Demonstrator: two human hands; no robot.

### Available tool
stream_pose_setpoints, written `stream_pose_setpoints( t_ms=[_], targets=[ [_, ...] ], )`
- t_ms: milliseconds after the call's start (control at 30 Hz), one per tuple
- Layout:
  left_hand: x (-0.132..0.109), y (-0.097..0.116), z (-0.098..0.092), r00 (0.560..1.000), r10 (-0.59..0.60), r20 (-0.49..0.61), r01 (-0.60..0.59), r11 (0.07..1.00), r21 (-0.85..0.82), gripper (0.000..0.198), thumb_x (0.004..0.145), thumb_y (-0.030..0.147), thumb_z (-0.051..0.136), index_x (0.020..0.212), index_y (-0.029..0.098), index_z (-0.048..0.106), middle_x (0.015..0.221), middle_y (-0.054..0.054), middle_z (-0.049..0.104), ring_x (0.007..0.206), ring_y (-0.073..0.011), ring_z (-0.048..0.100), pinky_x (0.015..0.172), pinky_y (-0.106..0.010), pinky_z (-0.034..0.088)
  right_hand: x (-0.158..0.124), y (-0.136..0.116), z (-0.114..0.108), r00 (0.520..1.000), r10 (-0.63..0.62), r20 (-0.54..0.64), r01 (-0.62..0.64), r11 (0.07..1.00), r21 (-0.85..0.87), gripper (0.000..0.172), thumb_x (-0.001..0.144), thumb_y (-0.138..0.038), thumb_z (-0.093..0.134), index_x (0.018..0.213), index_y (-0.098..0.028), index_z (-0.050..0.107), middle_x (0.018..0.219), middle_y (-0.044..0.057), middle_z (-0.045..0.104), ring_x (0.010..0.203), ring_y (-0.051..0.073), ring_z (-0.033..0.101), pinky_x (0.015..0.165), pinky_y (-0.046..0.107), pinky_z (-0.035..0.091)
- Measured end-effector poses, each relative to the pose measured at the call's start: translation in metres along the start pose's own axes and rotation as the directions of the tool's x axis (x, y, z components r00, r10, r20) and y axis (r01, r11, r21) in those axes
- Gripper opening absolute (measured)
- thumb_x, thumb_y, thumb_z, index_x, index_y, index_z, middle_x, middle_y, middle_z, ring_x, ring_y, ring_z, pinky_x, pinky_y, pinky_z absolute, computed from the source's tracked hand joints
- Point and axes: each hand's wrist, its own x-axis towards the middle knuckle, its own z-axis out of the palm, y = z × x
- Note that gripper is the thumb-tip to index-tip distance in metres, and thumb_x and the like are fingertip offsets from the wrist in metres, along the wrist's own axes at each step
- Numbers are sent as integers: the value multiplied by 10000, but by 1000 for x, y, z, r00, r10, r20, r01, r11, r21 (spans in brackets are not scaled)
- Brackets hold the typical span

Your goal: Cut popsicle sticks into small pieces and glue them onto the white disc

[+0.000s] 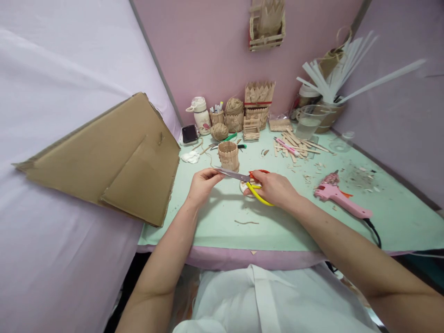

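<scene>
My right hand (277, 190) is closed around the red and yellow handles of a pair of scissors (239, 175), whose blades point left. My left hand (204, 185) is pinched at the blade tips, with a thin strand of twine (211, 161) running down to its fingers; the held end is too small to make out. Just behind the blades stands a small round cup made of craft sticks (229, 156). A white round piece (245, 187) lies partly hidden beneath the scissors and right hand. A short cut strand (246, 222) rests on the table in front.
A pink glue gun (342, 196) lies at the right, its cord over the front edge. Craft sticks (294, 144) are heaped behind it with a pink pen. Twine balls (219, 131), a bottle (201, 115) and a phone (189, 134) line the back. Folded cardboard (132, 162) leans at the left.
</scene>
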Motion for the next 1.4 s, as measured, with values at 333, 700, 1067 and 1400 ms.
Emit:
stream_pose_setpoints(
  t_ms=[333,700,1067,1400],
  targets=[
    [0,2,-1,994,-97,-43,92,990,-105,218,588,318,736,757,187,691,697,-8,626,630,-95,499,592,-231,367,6,2,7,1000,5,-9,-1,935,355,347,758,-510,510,639,-218,368,580,-53,493,520,101,400,476,199,256],
    [0,1,-1,991,-125,-53,117,983,-143,212,612,292,712,772,171,643,688,-2,600,635,-96,508,563,-220,340,5,1,7,998,55,-8,-50,951,304,306,746,-509,514,685,-230,406,604,-39,516,525,122,420,477,212,247],
    [-5,6,0,998,-47,33,52,982,-181,260,673,273,668,907,212,575,756,8,587,658,-89,537,567,-199,387,4,0,7,998,61,21,-65,968,242,283,748,-513,525,768,-234,484,696,-8,599,573,143,501,477,217,244],
    [-4,2,1,998,-51,39,59,973,-221,284,638,225,692,888,189,561,776,-2,621,718,-117,591,674,-247,443,2,-4,11,998,63,-11,-61,987,146,325,765,-524,526,938,-248,530,894,28,669,702,190,593,485,233,250]
  ],
)
